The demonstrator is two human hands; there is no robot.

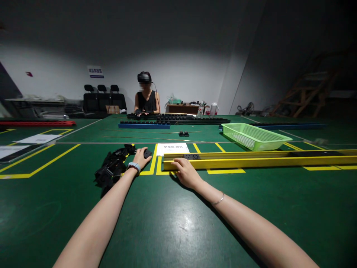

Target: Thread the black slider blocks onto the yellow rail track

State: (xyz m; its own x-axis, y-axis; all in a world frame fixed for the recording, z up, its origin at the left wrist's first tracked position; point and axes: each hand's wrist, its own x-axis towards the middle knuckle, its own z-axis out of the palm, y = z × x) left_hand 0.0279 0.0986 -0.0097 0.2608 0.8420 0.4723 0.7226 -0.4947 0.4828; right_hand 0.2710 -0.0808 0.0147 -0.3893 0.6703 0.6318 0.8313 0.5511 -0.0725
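Where the green table (167, 223) carries the long yellow rail (259, 160) off to your right, judge that rail stiff and awkward for its length rather than its weight, best gripped by its side walls near the end where your right hand (185, 172) rests, fingers spread flat and holding nothing. Your left hand (140, 157) closes its fingers on a small black block (147, 153) (light, rigid moulded plastic) just beside the heap of black parts (111, 169); pinch it by opposite faces.
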